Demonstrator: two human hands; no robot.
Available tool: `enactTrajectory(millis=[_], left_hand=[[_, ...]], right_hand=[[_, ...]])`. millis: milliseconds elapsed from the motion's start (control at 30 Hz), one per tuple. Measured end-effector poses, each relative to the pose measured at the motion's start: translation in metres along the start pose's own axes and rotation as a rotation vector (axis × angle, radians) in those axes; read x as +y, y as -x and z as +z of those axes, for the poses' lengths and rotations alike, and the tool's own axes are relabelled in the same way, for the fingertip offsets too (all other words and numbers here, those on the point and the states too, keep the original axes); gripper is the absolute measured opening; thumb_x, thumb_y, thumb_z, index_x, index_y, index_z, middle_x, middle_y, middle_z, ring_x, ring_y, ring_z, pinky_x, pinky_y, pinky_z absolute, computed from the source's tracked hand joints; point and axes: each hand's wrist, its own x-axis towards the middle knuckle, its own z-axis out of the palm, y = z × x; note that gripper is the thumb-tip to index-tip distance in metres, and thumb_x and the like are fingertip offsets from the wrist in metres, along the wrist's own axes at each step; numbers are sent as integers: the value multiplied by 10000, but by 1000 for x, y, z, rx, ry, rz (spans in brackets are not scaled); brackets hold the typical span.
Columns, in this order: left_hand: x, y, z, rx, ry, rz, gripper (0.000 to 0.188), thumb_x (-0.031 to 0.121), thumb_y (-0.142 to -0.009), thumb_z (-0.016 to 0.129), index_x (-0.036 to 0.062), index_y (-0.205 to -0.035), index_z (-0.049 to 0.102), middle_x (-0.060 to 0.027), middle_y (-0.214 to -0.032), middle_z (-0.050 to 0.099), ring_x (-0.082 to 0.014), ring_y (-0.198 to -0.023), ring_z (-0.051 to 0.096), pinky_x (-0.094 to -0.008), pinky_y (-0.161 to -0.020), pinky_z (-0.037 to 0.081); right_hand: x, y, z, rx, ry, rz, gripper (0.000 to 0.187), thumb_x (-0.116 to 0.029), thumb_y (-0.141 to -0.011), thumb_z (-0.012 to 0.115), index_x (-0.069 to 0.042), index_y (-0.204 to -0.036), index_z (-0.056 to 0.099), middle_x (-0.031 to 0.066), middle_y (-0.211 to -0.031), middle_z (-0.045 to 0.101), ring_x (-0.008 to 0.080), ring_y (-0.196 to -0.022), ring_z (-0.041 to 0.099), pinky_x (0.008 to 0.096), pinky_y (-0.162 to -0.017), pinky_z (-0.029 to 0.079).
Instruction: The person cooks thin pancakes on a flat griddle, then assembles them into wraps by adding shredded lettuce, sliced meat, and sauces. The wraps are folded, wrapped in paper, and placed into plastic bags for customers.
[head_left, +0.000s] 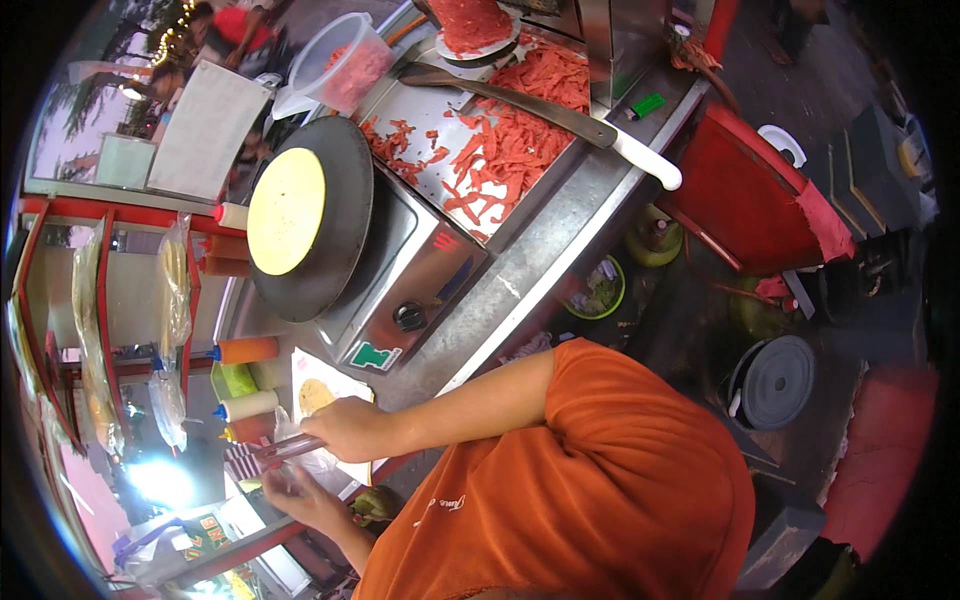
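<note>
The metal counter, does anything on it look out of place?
Yes: the long knife lies slanted over the red shreds, its white handle appearing to jut past the counter's edge, where it might get bumped.

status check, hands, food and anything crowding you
Right hand gripping tongs-like utensil; left hand loosely open beside it. Small flatbread on white paper, right hand overlapping paper in view. Squeeze bottles close by.

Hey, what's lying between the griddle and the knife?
In the head view, red strips scattered over a metal tray lie between the black griddle and the knife.
</note>
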Motion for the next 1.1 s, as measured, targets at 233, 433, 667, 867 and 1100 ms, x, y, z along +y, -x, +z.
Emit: enactTrajectory(millis=[233, 433, 667, 867, 1100], left_hand=[[-26, 12, -25, -248, 1827, -1183, 253, 266, -1109, 470, 69, -1006, 590, -32, -783, 611, -79, -597, 530, -207, -492, 388], [-95, 24, -44, -41, 1625, -1032, 330, 246, -1116, 445, 52, -1364, 541, -151, -1255, 613, -250, -1085, 642, -372, -867, 567], [-123, -16, -62, -189, 1892, -370, 631, 417, -1107, 436, 211, -1678, 263, -173, -1662, 393, -343, -1513, 379, -555, -1274, 242], [-164, -76, -68, -298, 2232, -238, 699, 510, -1086, 484, 222, -1681, 259, -177, -1655, 407, -353, -1477, 418, -585, -1273, 229], [-177, -103, -68, -399, 2271, 9, 692, 646, -1063, 406, 369, -1675, 241, -135, -1772, 101, -425, -1623, -20, -803, -1195, -1]], right_hand=[[-14, 0, 44, 27, 85, -348, 177, -201, -786, 727, -108, -930, 680, 82, -870, 658, 325, -824, 703, 460, -686, 553], [-15, 2, 97, -7, -35, -678, 143, -183, -770, 724, -104, -872, 663, 57, -812, 636, 303, -778, 668, 443, -661, 531], [-33, -34, 152, 173, -11, -603, 149, -141, -760, 726, -85, -885, 667, 86, -829, 649, 325, -776, 664, 434, -665, 531], [-47, -73, 178, 128, -90, -698, 143, -50, -754, 711, -63, -889, 665, 95, -823, 637, 330, -773, 664, 438, -662, 531], [-52, -83, 205, 102, 23, -678, 176, -57, -736, 742, -66, -900, 677, 85, -817, 630, 320, -736, 645, 429, -625, 506]])
